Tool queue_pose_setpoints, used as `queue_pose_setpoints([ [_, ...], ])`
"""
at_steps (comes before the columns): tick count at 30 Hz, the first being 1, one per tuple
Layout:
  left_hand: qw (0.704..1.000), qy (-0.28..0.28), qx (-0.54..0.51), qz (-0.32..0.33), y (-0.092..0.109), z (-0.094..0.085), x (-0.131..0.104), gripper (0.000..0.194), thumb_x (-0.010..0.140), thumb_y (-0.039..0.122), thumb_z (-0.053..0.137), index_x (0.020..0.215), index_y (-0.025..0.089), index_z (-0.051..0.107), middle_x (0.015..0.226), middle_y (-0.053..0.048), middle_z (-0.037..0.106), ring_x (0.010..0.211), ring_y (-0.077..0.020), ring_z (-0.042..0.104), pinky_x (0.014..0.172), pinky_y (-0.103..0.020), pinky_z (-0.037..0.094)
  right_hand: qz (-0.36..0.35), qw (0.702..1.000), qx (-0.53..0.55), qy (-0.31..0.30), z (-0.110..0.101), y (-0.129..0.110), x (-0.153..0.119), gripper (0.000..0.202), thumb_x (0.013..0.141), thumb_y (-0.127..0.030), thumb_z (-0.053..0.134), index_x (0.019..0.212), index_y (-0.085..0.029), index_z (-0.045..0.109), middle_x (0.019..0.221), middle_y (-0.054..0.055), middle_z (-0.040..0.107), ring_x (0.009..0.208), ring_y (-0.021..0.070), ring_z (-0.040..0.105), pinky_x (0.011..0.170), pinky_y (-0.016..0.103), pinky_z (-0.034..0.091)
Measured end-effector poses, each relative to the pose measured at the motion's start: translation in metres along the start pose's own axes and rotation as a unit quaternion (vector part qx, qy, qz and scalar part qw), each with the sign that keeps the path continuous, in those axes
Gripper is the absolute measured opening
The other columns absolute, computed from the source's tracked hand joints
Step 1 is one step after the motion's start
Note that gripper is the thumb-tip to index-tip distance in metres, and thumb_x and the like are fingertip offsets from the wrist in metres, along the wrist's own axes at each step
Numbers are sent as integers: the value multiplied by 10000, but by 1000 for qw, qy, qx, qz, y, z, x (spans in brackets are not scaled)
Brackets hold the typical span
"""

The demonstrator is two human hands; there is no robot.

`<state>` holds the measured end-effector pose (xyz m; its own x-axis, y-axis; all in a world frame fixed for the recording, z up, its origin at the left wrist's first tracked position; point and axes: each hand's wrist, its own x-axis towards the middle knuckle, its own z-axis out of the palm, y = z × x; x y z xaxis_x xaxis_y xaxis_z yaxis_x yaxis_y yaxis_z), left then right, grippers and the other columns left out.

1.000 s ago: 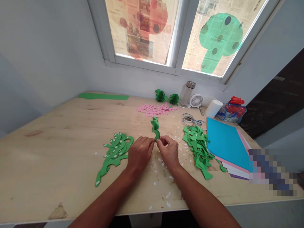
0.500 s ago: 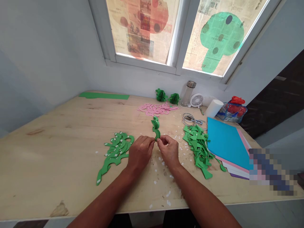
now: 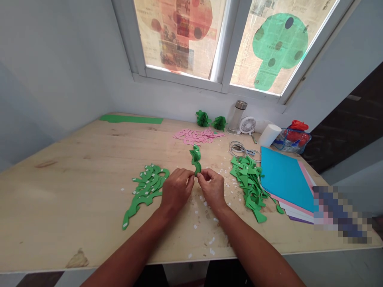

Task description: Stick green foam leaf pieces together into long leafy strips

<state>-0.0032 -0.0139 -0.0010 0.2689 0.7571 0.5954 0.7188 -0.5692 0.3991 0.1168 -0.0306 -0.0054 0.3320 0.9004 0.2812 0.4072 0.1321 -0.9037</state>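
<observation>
Between my two hands is a wavy stack of green paper cutouts [image 3: 196, 161], its near end pinched and its far end pointing toward the window. My left hand [image 3: 178, 187] closes thumb and fingers on the left side of that end. On the right side my right hand [image 3: 212, 186] pinches the same end, fingers curled. Left of my left hand lies a pile of curved green paper strips [image 3: 149, 181] with small white squares on them. To the right of my right hand is a heap of green paper scraps [image 3: 249, 187].
Pink paper cutouts [image 3: 197, 136] lie behind the hands, with two green paper ornaments [image 3: 203, 118] near the wall. Scissors [image 3: 239, 149], a glass bottle [image 3: 237, 115], a small fan [image 3: 247, 125], a white roll [image 3: 269, 135] and blue sheets [image 3: 285, 179] stand or lie at right.
My hands keep their pinch on the green paper stack in nearly the same place. The view has shifted very slightly.
</observation>
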Motion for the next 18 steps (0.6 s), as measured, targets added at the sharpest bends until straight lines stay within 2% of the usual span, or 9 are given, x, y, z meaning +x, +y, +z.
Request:
queue_pose_setpoints([
  [7, 992, -26, -102, -70, -3, -2, 2, 167, 780, 205, 477, 737, 186, 638, 723, -20, 686, 628, -151, 594, 603, -268, 450, 26, 997, 76, -13, -2, -3, 3, 196, 703, -311, 575, 685, -145, 677, 585, 10, 656, 521, 130, 559, 497, 217, 424],
  [14, 999, -27, -26, -4, -3, 0, 1, 215, 845, 215, 446, 795, 182, 652, 767, -63, 698, 730, -211, 616, 670, -326, 454, 22, 999, 33, -6, -3, -1, 3, 186, 710, -309, 571, 679, -158, 674, 579, 3, 646, 520, 129, 548, 522, 226, 428],
  [18, 999, -32, -4, 9, -4, 1, 0, 210, 854, 209, 444, 806, 182, 646, 763, -58, 697, 740, -221, 614, 677, -333, 446, 16, 1000, 2, -14, -2, 3, 3, 190, 721, -315, 563, 685, -168, 679, 614, 5, 661, 545, 135, 562, 570, 239, 440],
])
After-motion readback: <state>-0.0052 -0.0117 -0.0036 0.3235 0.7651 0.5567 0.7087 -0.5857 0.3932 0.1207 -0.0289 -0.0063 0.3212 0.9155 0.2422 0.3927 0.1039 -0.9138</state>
